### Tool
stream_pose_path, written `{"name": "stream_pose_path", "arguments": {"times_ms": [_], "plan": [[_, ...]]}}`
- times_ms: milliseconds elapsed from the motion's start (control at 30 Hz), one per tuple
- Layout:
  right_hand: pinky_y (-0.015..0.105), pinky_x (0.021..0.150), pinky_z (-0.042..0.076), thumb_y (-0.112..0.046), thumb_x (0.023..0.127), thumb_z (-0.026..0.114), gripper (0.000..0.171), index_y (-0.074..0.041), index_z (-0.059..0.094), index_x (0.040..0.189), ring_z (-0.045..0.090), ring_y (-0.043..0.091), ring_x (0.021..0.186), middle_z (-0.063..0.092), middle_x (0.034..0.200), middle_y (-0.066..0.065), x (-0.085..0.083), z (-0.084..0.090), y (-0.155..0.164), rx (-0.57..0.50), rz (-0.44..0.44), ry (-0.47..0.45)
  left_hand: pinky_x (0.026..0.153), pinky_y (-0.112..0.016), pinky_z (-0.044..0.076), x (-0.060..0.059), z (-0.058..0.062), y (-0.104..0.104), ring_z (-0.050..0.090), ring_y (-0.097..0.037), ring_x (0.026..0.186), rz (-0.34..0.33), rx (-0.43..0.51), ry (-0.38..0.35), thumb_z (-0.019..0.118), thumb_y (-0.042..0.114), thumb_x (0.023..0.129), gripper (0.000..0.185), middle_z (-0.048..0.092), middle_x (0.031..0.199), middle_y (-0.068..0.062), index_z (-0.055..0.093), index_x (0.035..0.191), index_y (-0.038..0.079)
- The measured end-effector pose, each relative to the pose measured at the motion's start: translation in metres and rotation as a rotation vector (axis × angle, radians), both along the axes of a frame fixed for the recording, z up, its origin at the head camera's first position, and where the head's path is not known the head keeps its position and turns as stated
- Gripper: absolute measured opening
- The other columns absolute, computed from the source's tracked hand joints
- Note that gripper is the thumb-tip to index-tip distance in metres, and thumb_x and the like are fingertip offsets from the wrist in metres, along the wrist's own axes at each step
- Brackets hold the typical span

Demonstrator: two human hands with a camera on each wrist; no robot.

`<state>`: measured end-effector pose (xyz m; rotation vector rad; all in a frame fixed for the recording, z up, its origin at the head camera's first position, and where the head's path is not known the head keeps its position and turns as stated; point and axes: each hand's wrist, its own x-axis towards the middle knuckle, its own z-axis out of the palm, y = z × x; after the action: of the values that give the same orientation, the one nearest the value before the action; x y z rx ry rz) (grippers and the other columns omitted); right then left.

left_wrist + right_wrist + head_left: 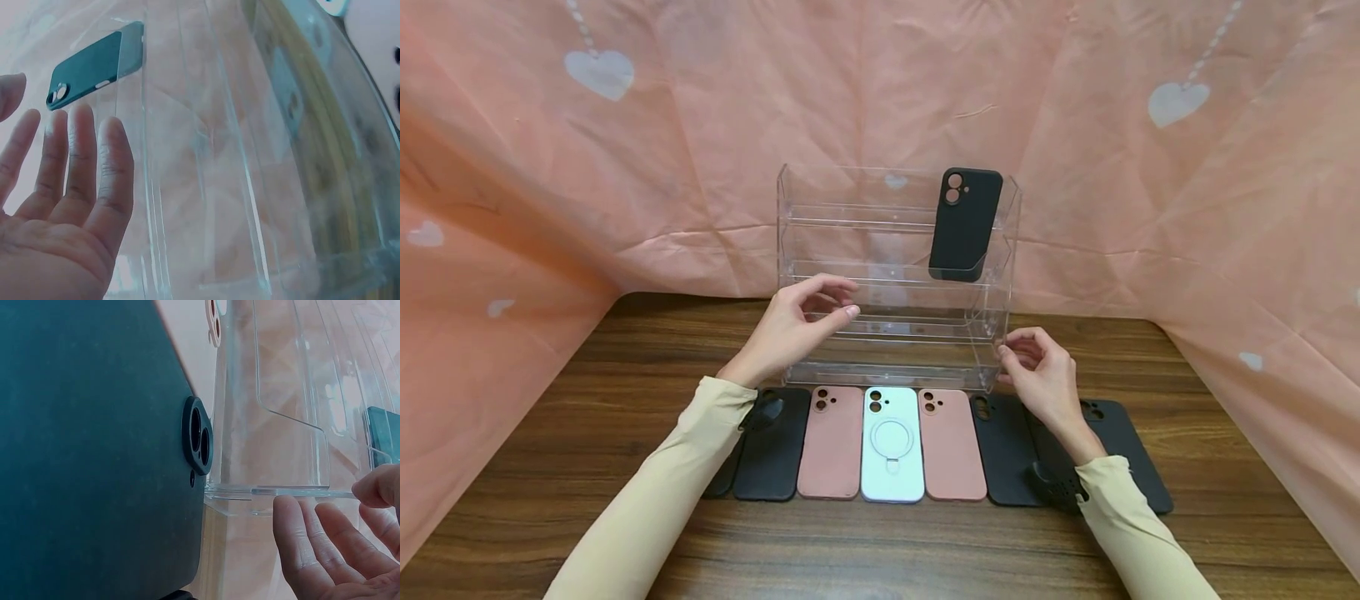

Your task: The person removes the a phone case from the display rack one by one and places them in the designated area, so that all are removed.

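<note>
A clear acrylic tiered stand point(865, 242) stands at the back of the wooden table point(880, 550). One black phone case point(964, 223) leans upright on its upper tier at the right, also visible as the black phone case point(94, 65) through the acrylic. My left hand point(842, 300) hovers at the stand's left front with its fingers loosely spread and holds nothing; the left wrist view shows the left hand point(69, 162) flat beside the stand point(206, 162). My right hand point(1011, 350) is at the stand's lower right corner, fingers relaxed and empty, its fingertips point(294, 519) just under the base edge.
A row of phone cases lies in front of the stand: black point(771, 454), pink point(831, 442), white with a ring point(891, 446), pink point(951, 446), black point(1003, 450) and black point(1123, 446). A pink cloth with hearts point(625, 167) drapes behind and to both sides.
</note>
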<state>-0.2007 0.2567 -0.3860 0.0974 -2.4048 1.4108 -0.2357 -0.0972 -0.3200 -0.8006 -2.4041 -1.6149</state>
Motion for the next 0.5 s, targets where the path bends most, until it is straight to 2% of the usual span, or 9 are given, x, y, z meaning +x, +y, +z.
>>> {"name": "stream_pose_path", "arguments": {"times_ms": [133,333,500], "plan": [[0.023,0.065,0.064,-0.010,0.098,0.068,0.021,0.002,0.063,0.114,0.073,-0.001,0.083,0.073,0.114,0.025,0.000,0.000,0.000,-0.004,0.004,0.003,0.088,-0.043,0.059,-0.008,0.006,0.012,0.070,-0.015,0.101,0.003,0.020,0.018,0.073,0.027,0.095,0.030,0.070,0.111,-0.001,0.069,0.125,0.022],[0.028,0.066,0.065,-0.011,0.098,0.068,0.020,0.001,0.063,0.114,0.075,0.005,0.085,0.073,0.114,0.023,0.001,0.000,0.000,0.004,-0.005,-0.004,0.084,-0.037,0.060,-0.019,0.017,0.029,0.070,-0.020,0.102,0.012,0.067,0.023,0.073,0.026,0.095,0.029,0.071,0.111,-0.004,0.069,0.124,0.021],[0.027,0.067,0.065,-0.011,0.098,0.068,0.022,0.001,0.063,0.115,0.073,0.000,0.084,0.073,0.116,0.024,0.001,0.000,-0.001,-0.005,-0.003,-0.010,0.078,-0.032,0.060,-0.031,0.024,0.043,0.070,-0.023,0.099,0.019,0.109,0.042,0.072,0.026,0.096,0.029,0.071,0.111,-0.006,0.069,0.124,0.018]]}}
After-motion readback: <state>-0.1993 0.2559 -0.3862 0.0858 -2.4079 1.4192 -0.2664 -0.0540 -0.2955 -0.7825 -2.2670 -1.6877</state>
